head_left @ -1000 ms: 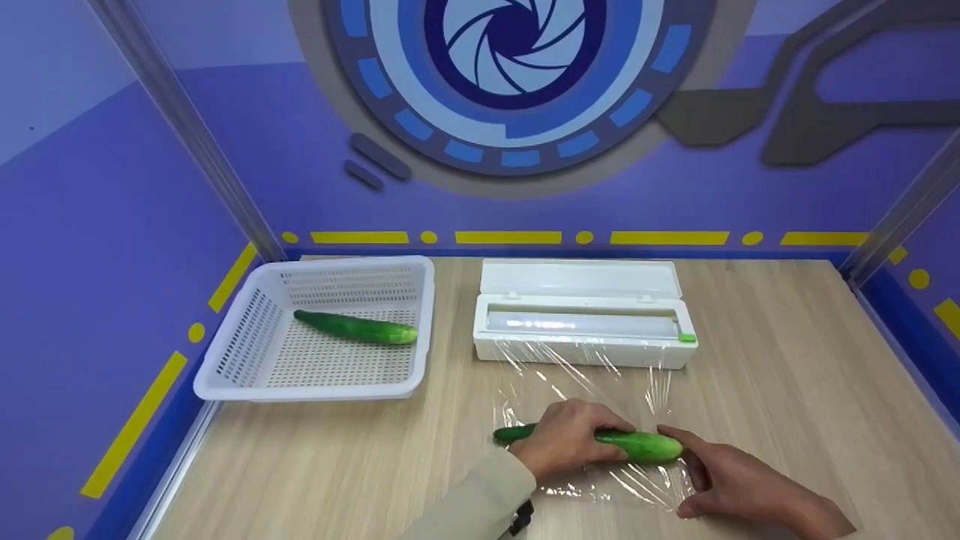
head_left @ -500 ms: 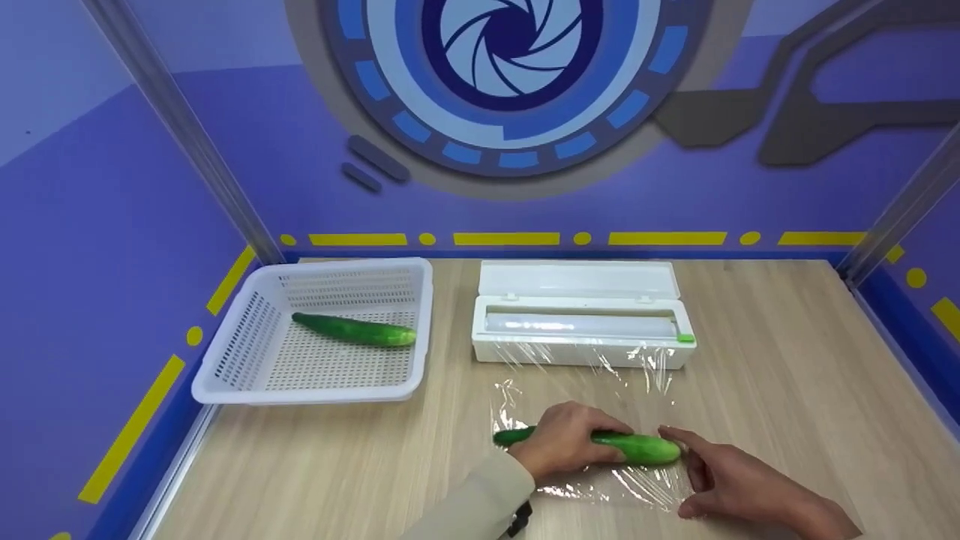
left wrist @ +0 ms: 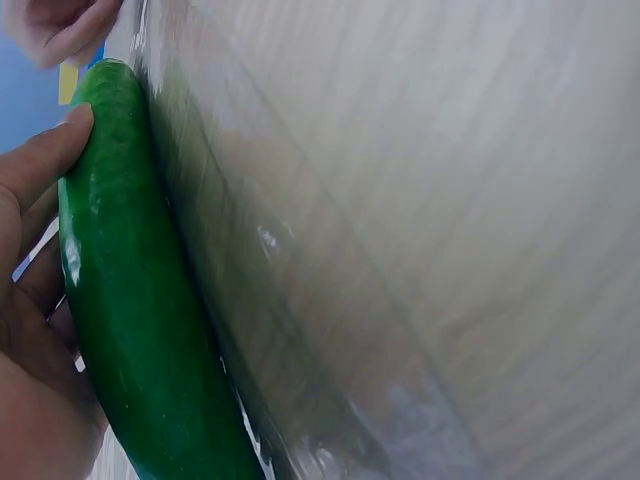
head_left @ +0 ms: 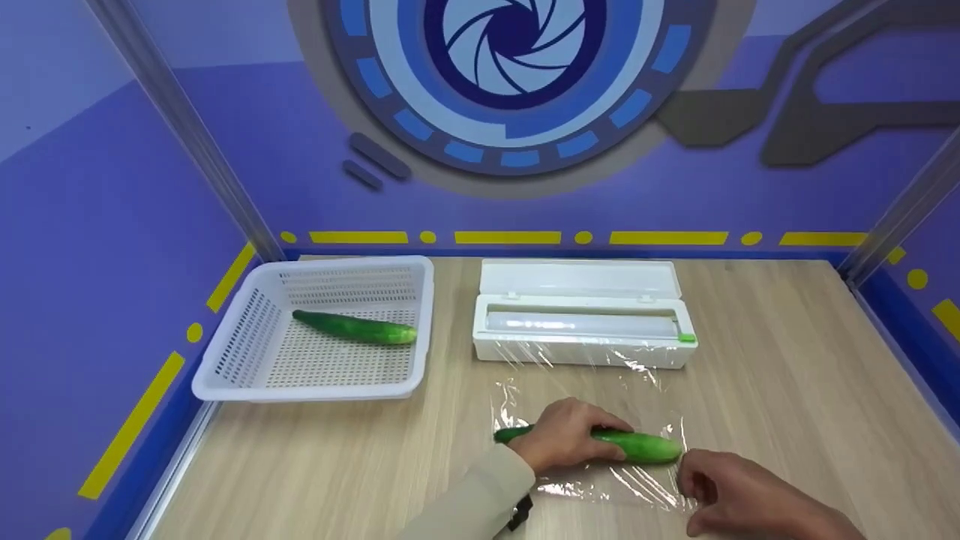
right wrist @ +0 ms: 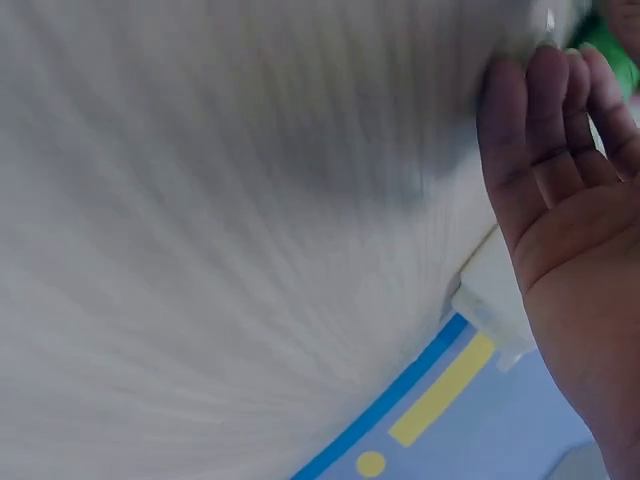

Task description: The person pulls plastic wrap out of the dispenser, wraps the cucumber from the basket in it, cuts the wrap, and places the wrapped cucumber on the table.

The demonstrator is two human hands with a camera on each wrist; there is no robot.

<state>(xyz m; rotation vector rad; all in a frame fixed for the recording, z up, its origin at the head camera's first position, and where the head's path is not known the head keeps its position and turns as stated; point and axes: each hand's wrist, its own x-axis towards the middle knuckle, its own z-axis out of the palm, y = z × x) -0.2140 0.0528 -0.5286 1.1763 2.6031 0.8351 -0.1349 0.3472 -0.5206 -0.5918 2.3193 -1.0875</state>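
Observation:
A green cucumber [head_left: 646, 448] lies crosswise on a sheet of clear cling film [head_left: 577, 384]. My left hand [head_left: 568, 436] grips its middle from above. In the left wrist view, the thumb presses along the cucumber [left wrist: 140, 290], and the film [left wrist: 270, 240] spreads beside it over the table. Just off the cucumber's pale right end is my right hand [head_left: 731, 487], bent fingers at the film's right edge and thumb apart below. The right wrist view shows that hand's [right wrist: 575, 210] fingers side by side, only loosely bent, with fingertips near the cucumber [right wrist: 608, 50].
Behind the hands stands a white cling film box [head_left: 585, 354], lid raised, its roll [head_left: 581, 324] inside and the film running out over the front. At the left, a white plastic basket [head_left: 311, 391] holds another cucumber [head_left: 356, 328]. Blue panels [head_left: 225, 150] wall the table.
My right hand has drawn slightly down toward me; its index finger, earlier stretched beside the cucumber's end, is now bent. The left hand and the cucumber have stayed in place.

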